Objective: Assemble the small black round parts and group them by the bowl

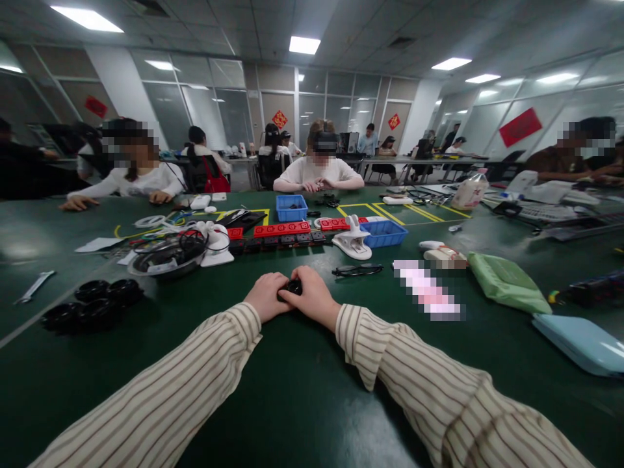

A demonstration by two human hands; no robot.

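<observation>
My left hand (pixel 266 296) and my right hand (pixel 316 294) meet over the green table, closed around a small black round part (pixel 293 286). Fingers cover most of it, so its exact kind cannot be made out. At the left lie several black ring-shaped parts (pixel 97 311), grouped close together. Just beyond my right hand is a pair of dark-framed glasses (pixel 357 270). Farther off, a row of red sockets (pixel 283 229) and black sockets (pixel 277 242) runs across the table, beside a white clip-on stand (pixel 351 239).
A metal bowl (pixel 168 263) with cables stands left, near a wrench (pixel 36 286). Two blue bins (pixel 291 208) sit beyond the sockets. At right are a green tissue pack (pixel 509 281), a light blue case (pixel 582 343) and a bottle (pixel 470 188). Other people sit around the table.
</observation>
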